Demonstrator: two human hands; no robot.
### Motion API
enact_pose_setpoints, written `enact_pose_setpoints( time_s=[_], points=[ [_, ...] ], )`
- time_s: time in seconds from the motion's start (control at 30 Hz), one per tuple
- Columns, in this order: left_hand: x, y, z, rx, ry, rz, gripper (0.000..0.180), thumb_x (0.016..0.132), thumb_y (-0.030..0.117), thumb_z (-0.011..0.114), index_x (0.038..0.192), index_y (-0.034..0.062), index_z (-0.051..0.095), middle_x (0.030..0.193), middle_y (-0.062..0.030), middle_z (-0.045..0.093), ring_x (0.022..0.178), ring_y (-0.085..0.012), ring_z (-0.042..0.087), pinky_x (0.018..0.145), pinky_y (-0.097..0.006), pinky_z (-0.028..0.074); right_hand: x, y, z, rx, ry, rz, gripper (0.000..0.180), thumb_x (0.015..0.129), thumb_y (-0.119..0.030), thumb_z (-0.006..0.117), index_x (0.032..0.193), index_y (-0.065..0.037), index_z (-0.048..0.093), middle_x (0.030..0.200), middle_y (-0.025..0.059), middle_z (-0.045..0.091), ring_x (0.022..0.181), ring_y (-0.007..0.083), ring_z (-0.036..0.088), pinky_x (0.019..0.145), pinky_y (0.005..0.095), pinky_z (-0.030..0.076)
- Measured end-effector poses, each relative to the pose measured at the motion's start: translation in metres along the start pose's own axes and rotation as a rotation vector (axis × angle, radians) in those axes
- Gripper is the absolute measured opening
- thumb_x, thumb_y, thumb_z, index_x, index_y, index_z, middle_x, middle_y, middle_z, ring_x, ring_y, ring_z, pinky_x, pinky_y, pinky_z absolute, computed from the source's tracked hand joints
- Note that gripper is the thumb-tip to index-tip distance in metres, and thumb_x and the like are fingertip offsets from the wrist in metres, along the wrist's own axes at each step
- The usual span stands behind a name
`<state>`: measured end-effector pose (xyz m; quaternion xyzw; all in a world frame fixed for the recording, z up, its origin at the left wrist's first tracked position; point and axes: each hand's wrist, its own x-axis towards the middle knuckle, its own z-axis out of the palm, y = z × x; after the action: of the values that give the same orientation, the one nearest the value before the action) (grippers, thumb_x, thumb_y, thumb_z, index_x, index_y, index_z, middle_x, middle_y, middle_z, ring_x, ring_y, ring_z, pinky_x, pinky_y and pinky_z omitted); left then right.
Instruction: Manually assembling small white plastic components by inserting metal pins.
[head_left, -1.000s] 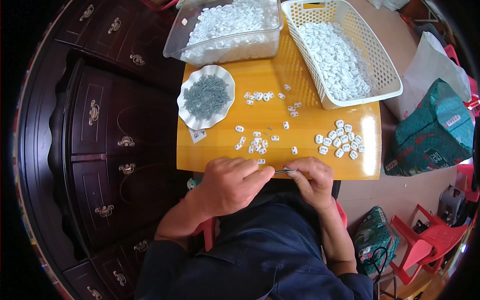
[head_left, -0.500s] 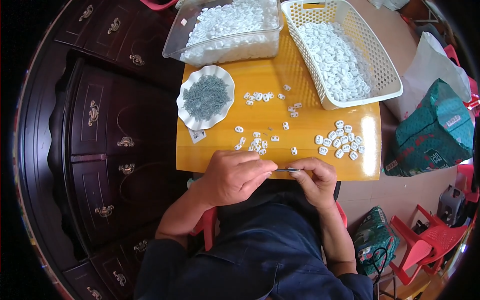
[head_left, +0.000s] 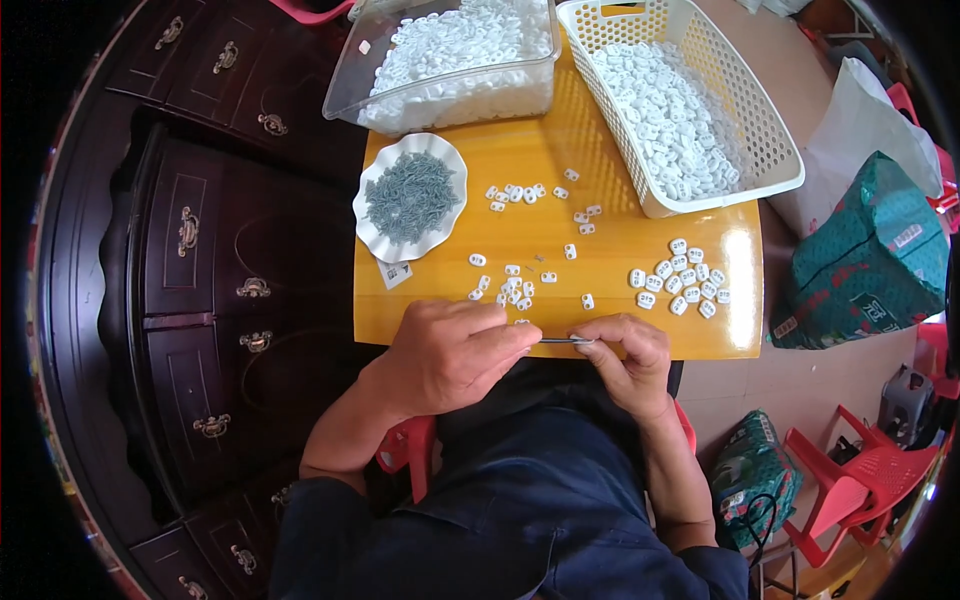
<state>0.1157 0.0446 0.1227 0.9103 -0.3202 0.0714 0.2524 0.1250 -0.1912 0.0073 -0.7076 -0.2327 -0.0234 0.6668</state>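
Both my hands meet just over the near edge of the table. My left hand (head_left: 450, 355) is closed, its thumb and fingers pressed together round one end of a thin dark rod (head_left: 557, 341), which looks like a tool shaft; any handle is hidden in the palm. The rod's other end reaches the fingertips of my right hand (head_left: 632, 362). Those fingers pinch a small white piece (head_left: 584, 340), mostly covered. Beyond my hands lie several loose white plastic pieces with two dark spots (head_left: 515, 285). Farther right is a cluster of white pieces with dark markings (head_left: 680, 278).
A scalloped white dish (head_left: 458, 200) holds small grey pins. Behind it stands a clear plastic bin (head_left: 455, 100) of white pieces, and at back right a cream perforated basket (head_left: 790, 165) of more. Dark drawers (head_left: 190, 280) flank the left. Green bags (head_left: 865, 270) and a red chair (head_left: 850, 480) stand right.
My left hand has shifted slightly left, and the rod's visible part has moved a little left too. My right hand keeps its pinch in nearly the same place.
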Motion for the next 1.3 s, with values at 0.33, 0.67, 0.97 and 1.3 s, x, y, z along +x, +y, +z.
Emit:
enact_pose_setpoints(
  time_s=[0.33, 0.67, 0.97, 1.3],
  points=[
    [0.004, 0.006, -0.002, 0.118, -0.114, 0.023, 0.012, 0.084, 0.012, 0.074, 0.095, 0.0086, 0.070, 0.072, -0.0018, 0.058, 0.064, -0.0193, 0.065, 0.054, -0.034, 0.050, 0.003, 0.002, 0.004, -0.130, -0.015, -0.151, 0.017, 0.079, 0.001, 0.082, 0.094, -0.004, 0.076, 0.086, 0.0110, 0.077, 0.072, 0.0250, 0.073, 0.068, 0.0349, 0.056],
    [0.004, -0.003, 0.016, 0.106, -0.115, 0.017, 0.011, 0.084, 0.011, 0.073, 0.094, 0.0077, 0.070, 0.072, -0.0039, 0.059, 0.064, -0.0216, 0.065, 0.055, -0.035, 0.051, -0.002, 0.005, -0.003, -0.128, 0.004, -0.033, 0.016, 0.080, -0.001, 0.082, 0.095, -0.003, 0.078, 0.083, 0.0100, 0.076, 0.072, 0.0235, 0.073, 0.067, 0.0323, 0.056],
    [-0.006, -0.016, 0.035, -0.188, 0.128, 0.000, 0.023, 0.078, 0.000, 0.078, 0.100, 0.0040, 0.074, 0.068, -0.0080, 0.058, 0.056, -0.0256, 0.058, 0.050, -0.038, 0.045, -0.011, 0.004, 0.000, 0.313, 0.100, 0.317, 0.008, 0.089, 0.003, 0.078, 0.096, 0.001, 0.077, 0.089, 0.0071, 0.078, 0.081, 0.0119, 0.072, 0.075, 0.0249, 0.056],
    [-0.009, -0.018, 0.042, -0.234, 0.086, -0.089, 0.019, 0.082, -0.001, 0.074, 0.100, 0.0045, 0.074, 0.073, -0.0108, 0.065, 0.062, -0.0285, 0.064, 0.055, -0.040, 0.049, -0.012, 0.009, -0.001, 0.318, 0.065, 0.390, 0.010, 0.091, 0.004, 0.076, 0.101, 0.002, 0.074, 0.090, 0.0053, 0.075, 0.082, 0.0088, 0.069, 0.074, 0.0223, 0.055]
  ],
)
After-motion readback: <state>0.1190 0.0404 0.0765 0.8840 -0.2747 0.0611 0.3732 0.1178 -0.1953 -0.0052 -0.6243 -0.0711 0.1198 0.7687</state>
